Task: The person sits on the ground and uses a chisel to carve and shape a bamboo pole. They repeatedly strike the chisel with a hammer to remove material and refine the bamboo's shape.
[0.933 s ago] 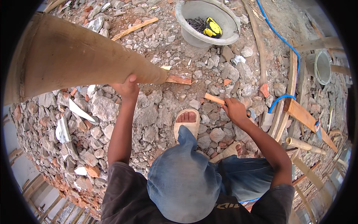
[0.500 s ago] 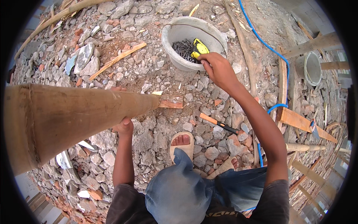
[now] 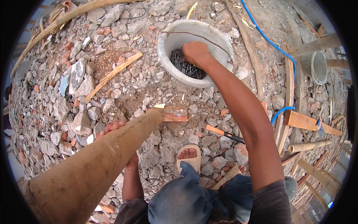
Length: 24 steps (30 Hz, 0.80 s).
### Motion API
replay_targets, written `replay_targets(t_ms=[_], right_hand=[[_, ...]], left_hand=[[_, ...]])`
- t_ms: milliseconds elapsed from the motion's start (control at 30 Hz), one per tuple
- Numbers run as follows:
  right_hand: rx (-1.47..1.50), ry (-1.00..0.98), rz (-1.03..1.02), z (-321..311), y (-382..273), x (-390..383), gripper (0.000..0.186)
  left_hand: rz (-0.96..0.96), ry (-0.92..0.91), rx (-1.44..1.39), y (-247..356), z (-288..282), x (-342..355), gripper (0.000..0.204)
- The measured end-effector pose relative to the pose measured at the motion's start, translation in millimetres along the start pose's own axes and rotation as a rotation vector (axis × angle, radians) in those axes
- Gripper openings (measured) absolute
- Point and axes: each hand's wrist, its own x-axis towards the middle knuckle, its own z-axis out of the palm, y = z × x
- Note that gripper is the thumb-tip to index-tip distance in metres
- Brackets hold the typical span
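My left hand (image 3: 113, 126) is wrapped around a thick bamboo pole (image 3: 112, 160), fingers showing on the far side and the thumb underneath. The pole's far end meets a short reddish wood plank (image 3: 175, 114) lying on the rubble. My right hand (image 3: 195, 54) is down inside a grey bucket (image 3: 169, 69), over a pile of dark nails (image 3: 190, 70). Its knuckles are bent and the fingertips are hidden, so what it grips does not show. A hammer (image 3: 225, 134) with an orange and black handle lies on the stones between my right forearm and foot.
Broken concrete and brick rubble (image 3: 76, 123) covers the ground. A blue hose (image 3: 268, 43) runs along the right. Beyond it are a second bucket (image 3: 315, 68), a saw (image 3: 320, 126) by a plank (image 3: 304, 121), and a bamboo piece (image 3: 309, 146). A split wood strip (image 3: 113, 76) lies left.
My right hand has gone deeper into the bucket, and the yellow and black tape measure it was touching no longer shows. The pole's near end has swung down and toward me.
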Motion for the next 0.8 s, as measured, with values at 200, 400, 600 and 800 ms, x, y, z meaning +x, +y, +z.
replay_targets(t_ms=[200, 400, 600, 800], right_hand=[[0.155, -0.046, 0.046, -1, 3, -14, 0.023], [0.68, 0.154, 0.06, -39, -14, -102, 0.022], [0.533, 0.32, 0.133, -30, 3, -107, 0.02], [0.391, 0.333, 0.141, -12, 18, -63, 0.018]], left_hand=[[0.042, -0.088, -0.015, -3, 0, 1, 0.12], [-0.007, -0.058, -0.037, 1, -10, 0, 0.119], [-0.024, 0.016, 0.018, 2, 7, 4, 0.12], [-0.003, 0.057, -0.01, -3, 2, 2, 0.124]])
